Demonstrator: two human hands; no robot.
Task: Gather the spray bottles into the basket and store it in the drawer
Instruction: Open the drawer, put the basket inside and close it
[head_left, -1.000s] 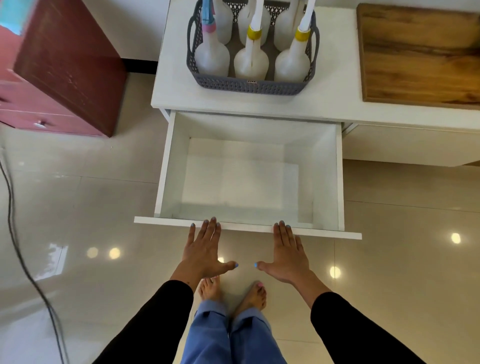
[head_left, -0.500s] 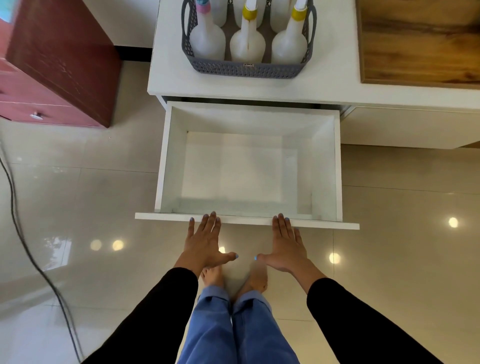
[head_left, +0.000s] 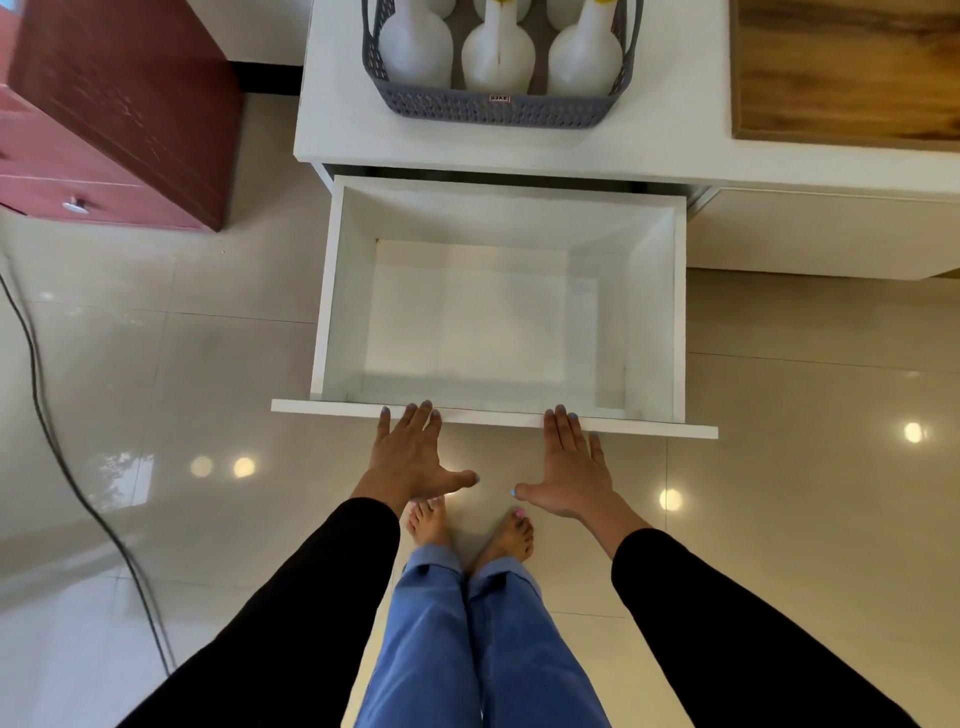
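Note:
A grey woven basket (head_left: 496, 106) stands on the white counter (head_left: 343, 119), holding several white spray bottles (head_left: 497, 54) whose tops are cut off by the frame. Below the counter a deep white drawer (head_left: 332, 291) is pulled far out, and nothing lies inside it. My left hand (head_left: 410, 454) and my right hand (head_left: 571, 462) are flat, fingers extended, with the fingertips resting on the drawer's front panel. Neither hand holds anything.
A dark red cabinet (head_left: 130, 104) with a small knob stands at the left. A wooden board (head_left: 847, 67) lies on the counter at the right. A black cable (head_left: 78, 483) runs across the glossy tiled floor on the left. My bare feet (head_left: 467, 530) stand just before the drawer.
The drawer has slid further out from under the counter, with both hands staying on its front panel. The view has tilted down, so the basket sits higher in frame.

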